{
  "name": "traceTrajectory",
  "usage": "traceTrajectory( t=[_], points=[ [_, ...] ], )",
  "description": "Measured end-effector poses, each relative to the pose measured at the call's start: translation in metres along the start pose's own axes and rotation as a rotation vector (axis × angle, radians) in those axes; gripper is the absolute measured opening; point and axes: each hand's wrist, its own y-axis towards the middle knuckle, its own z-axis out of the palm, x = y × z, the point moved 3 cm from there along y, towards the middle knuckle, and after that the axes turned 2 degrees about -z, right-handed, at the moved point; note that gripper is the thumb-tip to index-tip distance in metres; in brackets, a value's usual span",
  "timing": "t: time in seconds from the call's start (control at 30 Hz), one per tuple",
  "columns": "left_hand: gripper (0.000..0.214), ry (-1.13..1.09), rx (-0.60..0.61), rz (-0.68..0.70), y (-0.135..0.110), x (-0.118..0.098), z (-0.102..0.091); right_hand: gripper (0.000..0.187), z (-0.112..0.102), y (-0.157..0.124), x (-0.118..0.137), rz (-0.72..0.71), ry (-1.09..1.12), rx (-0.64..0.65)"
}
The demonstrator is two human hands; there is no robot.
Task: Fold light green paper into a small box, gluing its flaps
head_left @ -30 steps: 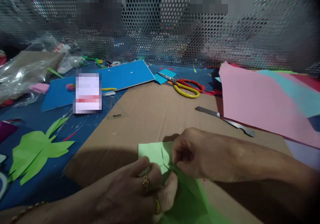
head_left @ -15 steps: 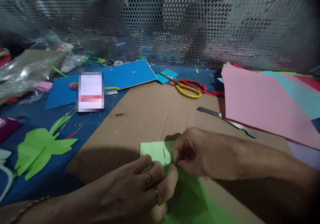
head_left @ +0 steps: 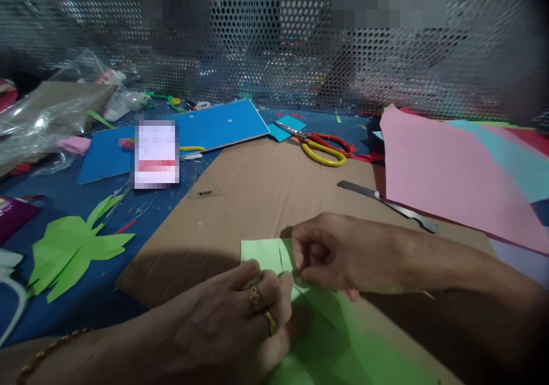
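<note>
A sheet of green paper (head_left: 259,251) lies on brown cardboard in front of me, with a crease or slit running down near its right part. My left hand (head_left: 257,316), wearing two gold rings, presses on the paper with curled fingers. At the paper's right edge, my right hand (head_left: 326,256) pinches it between thumb and fingertips. More green paper (head_left: 343,339) spreads below the hands, partly in shadow. Whether both green parts are one sheet is hidden by my fingers.
Scissors (head_left: 323,151) with red and yellow handles and a metal blade (head_left: 386,203) lie on the cardboard (head_left: 257,190). Pink paper (head_left: 454,179) is at right. A blue board (head_left: 218,124), a blurred white card (head_left: 156,153) and a green paper cutout (head_left: 77,247) are left.
My left fingers have drawn back slightly to the left and down, opening a small gap from the right hand. The right hand has shifted slightly left, still pinching the paper.
</note>
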Motion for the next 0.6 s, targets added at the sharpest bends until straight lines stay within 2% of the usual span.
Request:
traceTrajectory(
  t=[0.3,0.5,0.6],
  points=[
    [0.014,0.002,0.037,0.045,-0.0023,0.0022,0.0075,0.008,0.001,-0.0004,-0.0019,-0.043,0.032,0.009],
    [0.014,0.015,-0.026,0.027,-0.0031,0.0026,0.0062,0.009,0.0016,0.0003,0.0018,-0.036,0.043,-0.001],
    [0.018,0.022,-0.018,0.001,-0.0022,0.0025,0.008,0.008,0.002,0.0004,0.002,-0.049,0.044,0.003]
  ],
)
